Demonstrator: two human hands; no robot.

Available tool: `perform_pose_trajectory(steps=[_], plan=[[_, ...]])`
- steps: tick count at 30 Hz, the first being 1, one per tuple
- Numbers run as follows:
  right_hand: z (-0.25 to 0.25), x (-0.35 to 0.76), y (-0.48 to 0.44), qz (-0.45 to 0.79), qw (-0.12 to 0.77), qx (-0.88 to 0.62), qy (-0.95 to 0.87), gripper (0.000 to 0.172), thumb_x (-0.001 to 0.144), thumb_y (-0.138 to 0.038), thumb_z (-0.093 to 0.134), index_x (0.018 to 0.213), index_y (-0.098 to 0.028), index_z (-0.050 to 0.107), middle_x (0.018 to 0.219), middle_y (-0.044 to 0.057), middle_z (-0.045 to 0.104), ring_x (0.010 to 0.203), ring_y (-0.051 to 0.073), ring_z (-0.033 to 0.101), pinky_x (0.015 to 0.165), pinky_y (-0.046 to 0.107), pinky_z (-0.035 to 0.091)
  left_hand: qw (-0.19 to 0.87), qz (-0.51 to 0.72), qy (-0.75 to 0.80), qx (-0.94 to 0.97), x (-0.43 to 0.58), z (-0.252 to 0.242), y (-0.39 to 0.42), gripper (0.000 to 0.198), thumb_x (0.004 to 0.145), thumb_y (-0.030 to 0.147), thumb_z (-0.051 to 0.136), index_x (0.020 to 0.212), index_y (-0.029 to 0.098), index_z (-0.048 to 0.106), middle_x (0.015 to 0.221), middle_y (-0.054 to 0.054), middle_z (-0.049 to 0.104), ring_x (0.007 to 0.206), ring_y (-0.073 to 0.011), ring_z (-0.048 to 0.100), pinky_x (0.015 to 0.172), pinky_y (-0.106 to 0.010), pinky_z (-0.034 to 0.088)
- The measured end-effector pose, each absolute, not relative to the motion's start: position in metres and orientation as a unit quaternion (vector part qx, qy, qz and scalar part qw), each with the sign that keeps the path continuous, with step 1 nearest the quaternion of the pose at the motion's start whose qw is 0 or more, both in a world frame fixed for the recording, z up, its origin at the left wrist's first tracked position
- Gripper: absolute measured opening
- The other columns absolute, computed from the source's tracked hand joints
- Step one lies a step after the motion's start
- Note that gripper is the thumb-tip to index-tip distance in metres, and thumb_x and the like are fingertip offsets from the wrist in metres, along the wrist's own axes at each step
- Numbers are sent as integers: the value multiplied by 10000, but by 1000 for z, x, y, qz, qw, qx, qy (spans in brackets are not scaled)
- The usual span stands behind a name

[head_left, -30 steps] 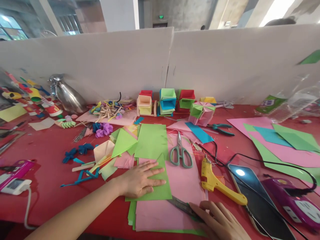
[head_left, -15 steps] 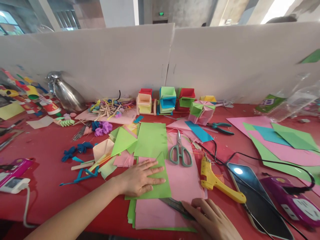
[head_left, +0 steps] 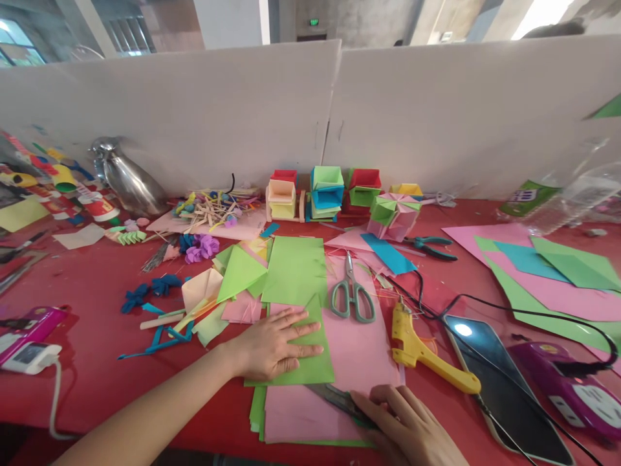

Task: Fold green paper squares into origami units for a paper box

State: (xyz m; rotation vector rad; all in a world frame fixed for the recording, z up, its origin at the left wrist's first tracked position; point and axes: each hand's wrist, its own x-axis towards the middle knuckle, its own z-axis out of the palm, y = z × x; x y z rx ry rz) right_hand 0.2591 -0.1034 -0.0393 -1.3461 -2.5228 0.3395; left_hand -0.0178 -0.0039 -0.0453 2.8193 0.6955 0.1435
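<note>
My left hand (head_left: 276, 346) lies flat with spread fingers on a green paper sheet (head_left: 315, 369), pressing it against a stack of pink paper (head_left: 301, 421) and green sheets. My right hand (head_left: 407, 421) is closed around dark scissors (head_left: 334, 396), their handles mostly hidden under the fingers. Their pointed end rests along the lower edge of the green sheet, near my left thumb. Above my hands lie a larger green sheet (head_left: 295, 268) and a second pair of scissors (head_left: 353, 291) with grey-green handles. To the right is a yellow glue gun (head_left: 427, 359).
A phone (head_left: 509, 388), black cables and a purple power strip (head_left: 567, 382) lie at the right. Folded paper boxes (head_left: 327, 194) stand by the white partition (head_left: 194, 116). Pliers (head_left: 431, 247) lie behind the glue gun. A metal jug (head_left: 130, 181) and paper scraps are at the left.
The view has shifted very slightly. My hands, the scissors and the paper keep nearly the same positions.
</note>
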Motion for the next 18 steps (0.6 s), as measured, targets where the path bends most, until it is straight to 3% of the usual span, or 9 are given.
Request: perform_pose_trajectory(steps=[11,18], plan=[[-49,253,-101,152,159,-467,-856,327,831,-191,527,1145,-269,571,937,62,581,817,187,581,681,293,533,109,58,232,965,-18,-46,-3,429,934,384,338,1357,321,375,1482,-12,268,1372,-276,161,1101,-460,192],[-34,245,-97,159,109,-439,-877,372,798,-153,559,1150,-275,572,932,50,605,811,176,592,680,274,540,109,64,229,965,-18,-45,-4,431,931,384,347,1355,314,382,1479,-19,276,1369,-282,173,1102,-453,189]])
